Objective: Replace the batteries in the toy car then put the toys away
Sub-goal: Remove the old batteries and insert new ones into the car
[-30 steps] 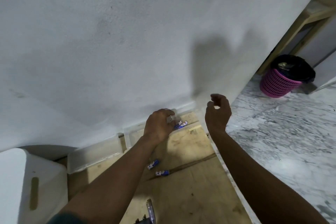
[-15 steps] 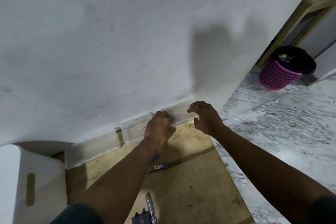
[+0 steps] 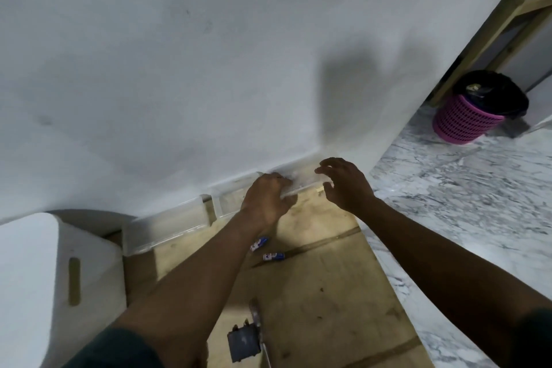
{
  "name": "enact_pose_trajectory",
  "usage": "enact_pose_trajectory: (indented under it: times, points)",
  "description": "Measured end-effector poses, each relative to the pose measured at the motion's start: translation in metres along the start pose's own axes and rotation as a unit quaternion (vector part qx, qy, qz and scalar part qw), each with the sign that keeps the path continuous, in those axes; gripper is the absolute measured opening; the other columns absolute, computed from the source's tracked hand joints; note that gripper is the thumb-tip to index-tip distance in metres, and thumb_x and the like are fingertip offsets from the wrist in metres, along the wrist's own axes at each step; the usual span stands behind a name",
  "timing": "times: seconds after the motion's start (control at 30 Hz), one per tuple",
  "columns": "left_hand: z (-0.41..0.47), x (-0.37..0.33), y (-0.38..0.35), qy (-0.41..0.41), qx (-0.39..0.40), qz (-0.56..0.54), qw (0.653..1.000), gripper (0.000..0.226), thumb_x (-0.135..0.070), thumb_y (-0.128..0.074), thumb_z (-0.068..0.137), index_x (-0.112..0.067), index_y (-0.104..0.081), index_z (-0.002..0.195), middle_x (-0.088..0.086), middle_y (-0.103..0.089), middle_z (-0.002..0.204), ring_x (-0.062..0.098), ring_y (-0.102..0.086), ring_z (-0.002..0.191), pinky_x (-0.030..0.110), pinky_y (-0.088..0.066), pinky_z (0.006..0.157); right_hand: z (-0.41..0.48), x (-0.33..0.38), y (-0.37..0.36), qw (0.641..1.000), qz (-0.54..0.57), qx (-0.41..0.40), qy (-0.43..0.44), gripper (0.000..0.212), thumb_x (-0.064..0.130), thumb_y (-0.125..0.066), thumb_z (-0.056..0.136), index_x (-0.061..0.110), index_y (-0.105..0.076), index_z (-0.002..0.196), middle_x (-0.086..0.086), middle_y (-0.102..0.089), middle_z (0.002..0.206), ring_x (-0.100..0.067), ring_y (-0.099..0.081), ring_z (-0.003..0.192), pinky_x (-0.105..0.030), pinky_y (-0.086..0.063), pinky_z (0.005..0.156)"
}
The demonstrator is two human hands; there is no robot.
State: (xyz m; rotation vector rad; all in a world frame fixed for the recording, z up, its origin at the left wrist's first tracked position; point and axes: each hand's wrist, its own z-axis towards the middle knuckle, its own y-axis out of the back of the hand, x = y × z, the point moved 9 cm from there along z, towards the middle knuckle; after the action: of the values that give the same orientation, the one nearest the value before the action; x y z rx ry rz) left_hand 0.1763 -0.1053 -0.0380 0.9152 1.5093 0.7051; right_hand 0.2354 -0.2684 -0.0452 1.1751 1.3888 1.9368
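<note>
Left hand (image 3: 265, 203): fingers curled at the near rim of a clear, rectangular plastic box (image 3: 228, 202) set against the white wall; what it holds cannot be told. Right hand (image 3: 348, 185): poised over the box, fingers spread, empty. Two blue-and-white cylindrical batteries (image 3: 273, 256) lie on the scuffed plywood board (image 3: 322, 293) beside the left wrist.

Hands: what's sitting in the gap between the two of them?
Head view: the clear box's front rim runs across the gap between left hand and right hand, with bare wood just beneath.
</note>
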Motion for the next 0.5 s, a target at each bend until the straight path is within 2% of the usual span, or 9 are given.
enact_pose_trajectory:
  times: [0.1, 0.2, 0.27, 0.4, 0.5]
  points:
    - [-0.032, 0.010, 0.030, 0.036, -0.075, -0.054, 0.995, 0.042, -0.047, -0.055, 0.084, -0.021, -0.077, 0.108, -0.002, -0.071, 0.117, 0.018, -0.060, 0.109, 0.025, -0.043, 0.088, -0.013, 0.019, 0.009, 0.999, -0.001, -0.047, 0.022, 0.040, 0.003, -0.072, 0.074, 0.016, -0.071, 0.111, -0.005, -0.069, 0.113, -0.027, -0.062, 0.107, -0.041, -0.047, 0.088]
    - [-0.074, 0.036, 0.056, 0.089, -0.153, -0.122, 0.977, 0.023, -0.026, -0.062, 0.085, -0.018, -0.078, 0.100, 0.001, -0.075, 0.107, 0.021, -0.066, 0.101, 0.031, -0.050, 0.092, -0.031, 0.045, 0.010, 0.996, 0.022, -0.073, 0.045, 0.038, 0.001, -0.071, 0.075, 0.014, -0.071, 0.111, -0.005, -0.068, 0.105, -0.027, -0.061, 0.101, -0.038, -0.048, 0.080]
    - [-0.109, 0.062, 0.067, 0.128, -0.191, -0.150, 0.962, 0.017, -0.016, -0.067, 0.085, -0.019, -0.078, 0.097, 0.000, -0.076, 0.101, 0.020, -0.069, 0.094, 0.035, -0.054, 0.088, -0.044, 0.069, 0.005, 0.994, 0.033, -0.075, 0.066, 0.036, -0.001, -0.072, 0.075, 0.012, -0.072, 0.109, -0.006, -0.069, 0.101, -0.029, -0.062, 0.096, -0.040, -0.053, 0.077]
    - [-0.181, 0.106, 0.075, 0.198, -0.227, -0.170, 0.938, 0.015, -0.013, -0.067, 0.084, -0.019, -0.079, 0.089, 0.001, -0.078, 0.091, 0.021, -0.070, 0.086, 0.037, -0.056, 0.083, -0.072, 0.114, -0.008, 0.993, 0.051, -0.063, 0.085, 0.035, -0.002, -0.076, 0.074, 0.009, -0.073, 0.107, -0.009, -0.071, 0.102, -0.030, -0.065, 0.095, -0.038, -0.057, 0.074]
    - [-0.229, 0.137, 0.070, 0.243, -0.220, -0.208, 0.922, 0.015, -0.012, -0.066, 0.088, -0.018, -0.078, 0.095, 0.002, -0.077, 0.097, 0.020, -0.070, 0.090, 0.035, -0.057, 0.087, -0.092, 0.143, -0.023, 0.994, 0.064, -0.031, 0.080, 0.037, 0.000, -0.075, 0.076, 0.014, -0.072, 0.110, -0.005, -0.068, 0.103, -0.025, -0.065, 0.093, -0.035, -0.057, 0.068]
